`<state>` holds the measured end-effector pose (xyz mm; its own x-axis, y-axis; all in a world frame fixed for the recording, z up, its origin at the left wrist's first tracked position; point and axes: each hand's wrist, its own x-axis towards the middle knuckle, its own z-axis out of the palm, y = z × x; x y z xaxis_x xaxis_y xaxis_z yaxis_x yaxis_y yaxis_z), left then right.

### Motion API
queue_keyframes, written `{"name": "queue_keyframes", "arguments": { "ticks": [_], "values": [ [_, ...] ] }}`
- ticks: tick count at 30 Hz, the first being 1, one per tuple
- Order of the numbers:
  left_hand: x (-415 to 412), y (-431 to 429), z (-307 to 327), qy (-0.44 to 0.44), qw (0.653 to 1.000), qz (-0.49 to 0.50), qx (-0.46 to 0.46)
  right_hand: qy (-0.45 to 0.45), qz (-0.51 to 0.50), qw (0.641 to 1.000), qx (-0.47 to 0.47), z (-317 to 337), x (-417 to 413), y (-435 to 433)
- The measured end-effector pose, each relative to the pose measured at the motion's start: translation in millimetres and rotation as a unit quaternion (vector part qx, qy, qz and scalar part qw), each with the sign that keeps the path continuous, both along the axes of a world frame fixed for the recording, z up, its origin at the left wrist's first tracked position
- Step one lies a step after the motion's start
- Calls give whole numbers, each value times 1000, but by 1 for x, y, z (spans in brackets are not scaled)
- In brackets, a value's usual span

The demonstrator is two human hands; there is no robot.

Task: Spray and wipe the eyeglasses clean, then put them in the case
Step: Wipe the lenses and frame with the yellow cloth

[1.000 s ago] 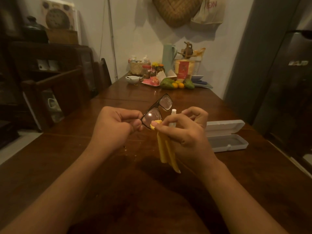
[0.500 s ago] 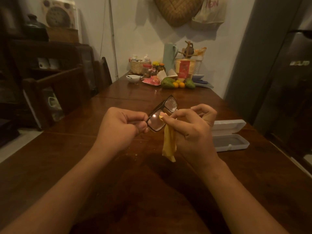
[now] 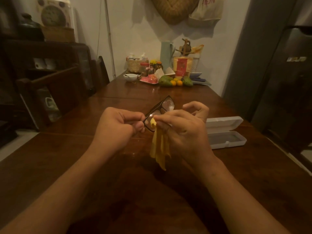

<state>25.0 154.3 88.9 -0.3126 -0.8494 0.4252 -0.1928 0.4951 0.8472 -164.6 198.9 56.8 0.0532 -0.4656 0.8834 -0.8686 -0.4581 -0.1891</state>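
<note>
Your eyeglasses [image 3: 168, 105] have a dark, glossy, plastic-looking frame and clear lenses that catch the glare. The cloth [image 3: 159, 149] is thin yellow fabric, limp and creased. At 3 o'clock, the case [image 3: 224, 123] looks like matt white plastic. The bench [image 3: 118, 92] is dark polished wood with a sheen

Only partial text: red letters on the pale bag [image 3: 206, 12] hanging on the wall at 1 o'clock, ending in "ON". They're cut by the frame top, and the letter before them is unclear. Badge [image 3: 296, 59] on the dark fridge door at 2 o'clock has silver lettering, too blurred to read. Red label on the yellow packet [image 3: 182, 66] at 12 o'clock has unreadable print. Jar [image 3: 144, 69] labels are too small.
</note>
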Motion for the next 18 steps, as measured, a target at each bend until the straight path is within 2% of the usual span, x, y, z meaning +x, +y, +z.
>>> {"name": "queue_keyframes", "arguments": {
  "ticks": [4, 11, 18],
  "values": [
    [0, 1, 0, 1, 1000, -1, -1, -38, 3, 999, -4, 0, 4, -1],
    [2, 1, 0, -20, 999, -30, -14, -7, 11, 1000, 0, 1, 10, 2],
    [-3, 3, -1, 3, 1000, -14, 7, -44, -19, 999, -1, 2, 10, 3]
  ]
}}
